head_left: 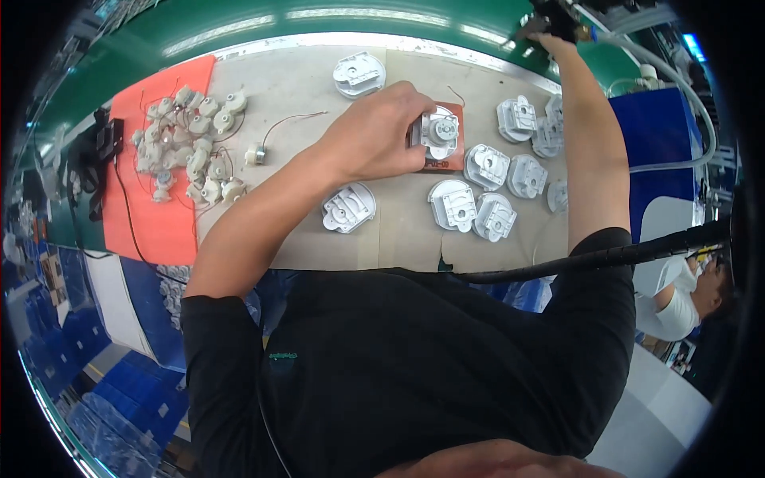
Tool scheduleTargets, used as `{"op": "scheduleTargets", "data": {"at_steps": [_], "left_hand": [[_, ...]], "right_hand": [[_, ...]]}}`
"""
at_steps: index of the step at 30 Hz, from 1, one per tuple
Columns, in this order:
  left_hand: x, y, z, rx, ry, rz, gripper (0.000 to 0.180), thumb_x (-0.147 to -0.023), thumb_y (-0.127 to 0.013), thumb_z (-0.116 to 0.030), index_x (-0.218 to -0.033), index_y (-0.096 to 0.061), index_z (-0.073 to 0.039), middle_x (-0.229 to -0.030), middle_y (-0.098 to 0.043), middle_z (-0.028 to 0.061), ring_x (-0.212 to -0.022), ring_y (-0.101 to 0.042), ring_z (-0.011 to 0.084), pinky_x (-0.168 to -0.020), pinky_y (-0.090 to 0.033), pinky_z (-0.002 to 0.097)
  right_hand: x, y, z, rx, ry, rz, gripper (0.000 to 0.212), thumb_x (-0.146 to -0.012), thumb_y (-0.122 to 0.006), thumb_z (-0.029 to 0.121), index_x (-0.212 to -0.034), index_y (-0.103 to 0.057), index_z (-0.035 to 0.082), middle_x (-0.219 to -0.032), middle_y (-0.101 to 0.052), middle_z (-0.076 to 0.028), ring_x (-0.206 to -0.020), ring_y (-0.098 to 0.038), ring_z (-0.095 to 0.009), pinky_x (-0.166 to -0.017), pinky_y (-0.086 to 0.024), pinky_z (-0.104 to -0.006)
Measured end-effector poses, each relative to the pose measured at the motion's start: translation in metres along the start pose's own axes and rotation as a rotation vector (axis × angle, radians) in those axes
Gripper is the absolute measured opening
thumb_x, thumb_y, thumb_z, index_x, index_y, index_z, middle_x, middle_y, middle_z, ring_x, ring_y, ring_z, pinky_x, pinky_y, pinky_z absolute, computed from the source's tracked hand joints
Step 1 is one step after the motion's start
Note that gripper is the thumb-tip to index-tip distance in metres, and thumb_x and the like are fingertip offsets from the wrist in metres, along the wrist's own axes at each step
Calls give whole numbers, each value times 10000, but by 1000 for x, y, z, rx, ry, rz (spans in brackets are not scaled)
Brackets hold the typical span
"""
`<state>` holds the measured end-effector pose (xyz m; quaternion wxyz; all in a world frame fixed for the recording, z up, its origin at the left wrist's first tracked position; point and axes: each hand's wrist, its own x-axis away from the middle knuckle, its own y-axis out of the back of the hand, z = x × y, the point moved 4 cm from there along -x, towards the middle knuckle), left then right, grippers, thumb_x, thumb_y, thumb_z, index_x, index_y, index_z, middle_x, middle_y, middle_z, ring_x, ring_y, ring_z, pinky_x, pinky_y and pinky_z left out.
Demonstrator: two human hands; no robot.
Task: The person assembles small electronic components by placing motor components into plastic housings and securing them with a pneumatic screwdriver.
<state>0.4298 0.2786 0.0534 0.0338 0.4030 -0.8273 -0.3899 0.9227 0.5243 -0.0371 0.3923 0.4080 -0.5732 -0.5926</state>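
Note:
My left hand (390, 127) grips the side of a round white plastic housing (441, 134), thumb and fingers closed about its edge. That housing sits on an orange-brown block (454, 162), and a thin wire sticks up behind it. Far to the right, my right hand (555, 44) is raised at a black tool (554, 20) with a hose fitting; its fingers are partly hidden, but they appear closed on the tool. Similar white housings lie near the left hand, one behind it (358, 75) and one in front (349, 208). A small motor with wires (255, 154) rests left of the hand.
Several white housings (486, 166) stand right of the block. On an orange mat (127, 175) at left lies a heap of small wired white parts (191, 143). A black cable-like arm (606, 256) crosses low at right. Another person (677, 303) is at far right.

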Motion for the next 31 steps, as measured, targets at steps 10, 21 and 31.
{"op": "scheduleTargets", "data": {"at_steps": [10, 21, 31], "left_hand": [[151, 96, -29, 54, 230, -408, 418, -726, -717, -38, -1132, -620, -18, -960, -622, 74, -814, -646, 165, -733, -540, 291], [568, 192, 20, -291, 1000, -1243, 396, -896, -707, -76, -1215, -571, 116, -1103, -681, 160, -971, -685, 210, -877, -544, 311], [786, 75, 99, -134, 1467, -1509, 421, -841, -742, -168, -1128, -601, 106, -1074, -662, 164, -842, -692, 242, -750, -623, 380]], "right_hand": [[-17, 9, 44, -33, 63, 94, 1017, -617, -761, 749, -1224, -640, -59, -1242, -666, -221, -1183, -634, -331, -992, -488, -406], [204, 126, 159, -395, 655, 116, 756, -790, -804, 433, -1342, -571, -28, -1171, -685, -133, -1094, -642, -216, -953, -473, -339], [352, 108, 186, -431, 986, 189, 710, -722, -844, 197, -1368, -582, 64, -1356, -620, -114, -1290, -555, -252, -1116, -380, -361]]}}
